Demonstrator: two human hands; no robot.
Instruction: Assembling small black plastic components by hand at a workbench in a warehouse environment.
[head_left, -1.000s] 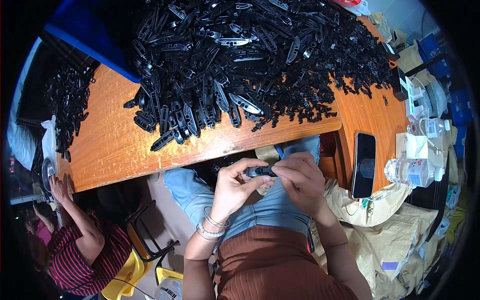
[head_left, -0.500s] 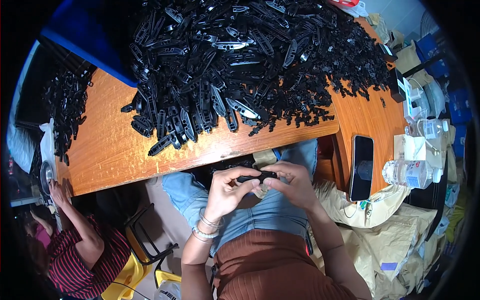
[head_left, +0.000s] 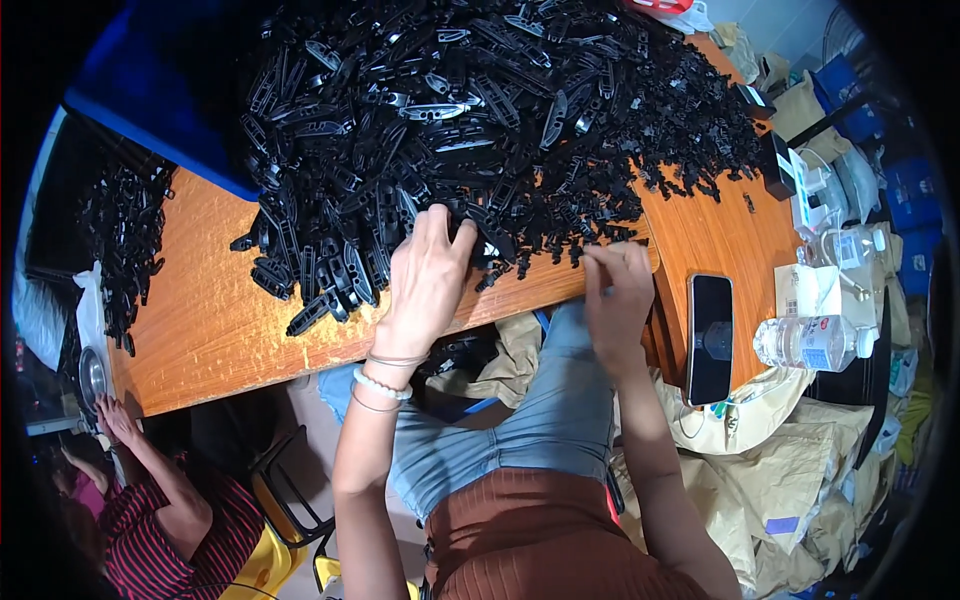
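Observation:
A large heap of long black plastic parts (head_left: 400,110) covers the far side of the wooden table (head_left: 215,330). My left hand (head_left: 425,275), with bracelets at the wrist, reaches onto the heap's near edge. Its bent fingers and thumb close round a long black plastic part there; the fingertips are partly hidden. To the right, small black plastic pieces (head_left: 610,205) lie scattered toward the table edge. Over them, my right hand (head_left: 620,290) pinches thumb and forefinger together at one small black piece (head_left: 577,256).
A phone (head_left: 710,340) and a clear plastic bottle (head_left: 815,343) lie on the right side table. A blue bin (head_left: 165,110) stands at the far left. At lower left, another person's hand (head_left: 118,420) touches a round metal dish (head_left: 93,372). Brown paper bags (head_left: 740,490) lie at right.
Both hands have left my lap, where they held a black part between them, and moved forward to the table. The left is at the long parts, the right at the small pieces.

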